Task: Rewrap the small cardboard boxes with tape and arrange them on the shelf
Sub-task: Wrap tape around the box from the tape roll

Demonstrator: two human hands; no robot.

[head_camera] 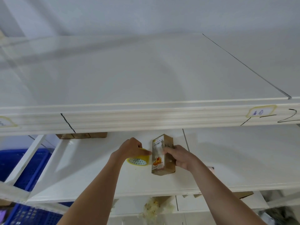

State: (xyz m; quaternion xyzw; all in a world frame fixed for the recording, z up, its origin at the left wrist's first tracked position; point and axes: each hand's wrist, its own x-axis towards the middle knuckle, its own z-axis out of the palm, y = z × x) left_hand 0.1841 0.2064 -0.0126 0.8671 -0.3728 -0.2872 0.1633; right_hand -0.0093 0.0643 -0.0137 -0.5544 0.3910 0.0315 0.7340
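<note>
A small cardboard box (159, 159) with a barcode label and a red-orange sticker stands on the middle white shelf (97, 176). My right hand (180, 157) grips its right side, thumb on the front face. My left hand (132, 148) holds a yellow-cored roll of tape (138, 160) just left of the box, and its fingertips reach to the box's left edge. Three more brown boxes (81, 135) sit in a row at the back left of the same shelf, partly hidden by the shelf above.
The upper shelf's front rail (146, 117) with handwritten labels (261, 111) overhangs the work area. Blue plastic crates (24, 166) stand at the left. Below the middle shelf are crumpled packing material (154, 208) and cardboard pieces (243, 194).
</note>
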